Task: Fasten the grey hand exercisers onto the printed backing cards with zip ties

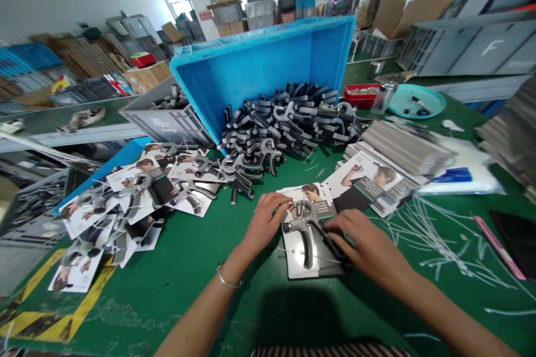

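Note:
A printed card lies on the green table in front of me, with a grey and black hand grip strengthener on top of it. My left hand is closed at the card's upper left edge, thumb and forefinger together beside the grip's spring. My right hand curls its fingers round the grip's right handle, over the card's right side. Thin white cable ties cross the lower part of the card. Some of my right fingertips are hidden.
A tipped blue crate spills a heap of hand grips. Carded grips pile up at left. At right are stacked cards, loose cable ties, a pink pen and a turquoise plate.

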Action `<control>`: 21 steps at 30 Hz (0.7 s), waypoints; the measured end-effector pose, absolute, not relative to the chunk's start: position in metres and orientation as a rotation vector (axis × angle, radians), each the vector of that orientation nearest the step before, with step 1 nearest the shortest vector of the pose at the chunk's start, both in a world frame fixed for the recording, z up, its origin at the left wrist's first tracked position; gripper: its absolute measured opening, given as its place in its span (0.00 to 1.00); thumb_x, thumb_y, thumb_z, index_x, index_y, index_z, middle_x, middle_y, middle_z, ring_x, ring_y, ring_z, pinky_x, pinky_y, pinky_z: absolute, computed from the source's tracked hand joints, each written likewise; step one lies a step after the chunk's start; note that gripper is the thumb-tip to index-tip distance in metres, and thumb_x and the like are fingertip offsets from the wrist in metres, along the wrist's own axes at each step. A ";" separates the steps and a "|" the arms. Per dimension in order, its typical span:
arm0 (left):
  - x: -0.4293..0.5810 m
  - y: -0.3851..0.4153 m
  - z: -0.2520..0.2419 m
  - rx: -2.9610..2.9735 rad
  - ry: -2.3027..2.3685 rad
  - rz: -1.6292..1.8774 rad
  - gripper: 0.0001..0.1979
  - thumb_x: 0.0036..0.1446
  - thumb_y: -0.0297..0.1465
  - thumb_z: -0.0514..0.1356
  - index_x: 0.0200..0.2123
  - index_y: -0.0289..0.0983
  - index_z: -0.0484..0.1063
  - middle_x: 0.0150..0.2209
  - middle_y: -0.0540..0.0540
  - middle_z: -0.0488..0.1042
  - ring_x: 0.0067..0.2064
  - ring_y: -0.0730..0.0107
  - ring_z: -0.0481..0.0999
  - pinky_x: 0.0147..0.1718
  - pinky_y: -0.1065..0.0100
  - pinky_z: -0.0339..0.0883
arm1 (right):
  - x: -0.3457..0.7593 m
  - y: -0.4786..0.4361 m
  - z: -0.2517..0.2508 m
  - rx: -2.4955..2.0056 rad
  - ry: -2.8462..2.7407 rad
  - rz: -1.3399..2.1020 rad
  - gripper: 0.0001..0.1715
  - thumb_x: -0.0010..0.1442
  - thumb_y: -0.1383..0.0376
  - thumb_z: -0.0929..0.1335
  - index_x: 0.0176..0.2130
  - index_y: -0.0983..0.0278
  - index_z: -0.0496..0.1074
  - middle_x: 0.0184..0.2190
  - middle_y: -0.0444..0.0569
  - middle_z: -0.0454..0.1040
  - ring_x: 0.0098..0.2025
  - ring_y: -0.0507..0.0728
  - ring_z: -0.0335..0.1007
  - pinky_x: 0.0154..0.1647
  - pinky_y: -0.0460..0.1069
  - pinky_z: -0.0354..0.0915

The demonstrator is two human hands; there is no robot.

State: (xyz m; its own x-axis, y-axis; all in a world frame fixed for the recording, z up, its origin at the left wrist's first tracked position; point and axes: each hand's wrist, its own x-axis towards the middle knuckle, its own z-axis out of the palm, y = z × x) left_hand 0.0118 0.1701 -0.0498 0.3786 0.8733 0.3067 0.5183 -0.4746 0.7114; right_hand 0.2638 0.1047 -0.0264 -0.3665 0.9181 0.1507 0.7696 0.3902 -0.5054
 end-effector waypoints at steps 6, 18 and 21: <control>0.041 0.185 -0.039 2.100 1.117 0.893 0.07 0.60 0.32 0.62 0.41 0.39 0.78 0.42 0.46 0.77 0.47 0.62 0.72 0.50 0.61 0.62 | 0.226 0.118 -0.043 -1.384 -2.324 0.422 0.06 0.64 0.67 0.65 0.37 0.62 0.73 0.40 0.54 0.69 0.45 0.62 0.64 0.43 0.56 0.65; 0.044 0.153 -0.059 2.289 1.243 0.849 0.11 0.65 0.31 0.56 0.44 0.40 0.77 0.41 0.44 0.79 0.45 0.60 0.71 0.48 0.57 0.61 | 0.228 0.139 -0.054 -1.268 -1.820 0.690 0.09 0.65 0.62 0.65 0.34 0.60 0.72 0.48 0.52 0.70 0.54 0.62 0.64 0.58 0.60 0.59; 0.045 0.156 -0.063 2.212 1.207 0.914 0.11 0.64 0.32 0.57 0.45 0.41 0.78 0.41 0.44 0.79 0.45 0.60 0.72 0.48 0.57 0.62 | 0.230 0.141 -0.057 -1.292 -1.812 0.784 0.10 0.64 0.60 0.66 0.32 0.60 0.72 0.53 0.51 0.69 0.58 0.62 0.62 0.60 0.62 0.55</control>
State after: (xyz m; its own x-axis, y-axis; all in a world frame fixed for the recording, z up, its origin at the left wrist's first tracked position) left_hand 0.0446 0.1562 -0.0631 0.3951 0.8562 0.3330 0.5525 -0.5111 0.6585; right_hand 0.2295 0.1410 -0.0572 -0.1971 0.9530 0.2301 0.4845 0.2987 -0.8222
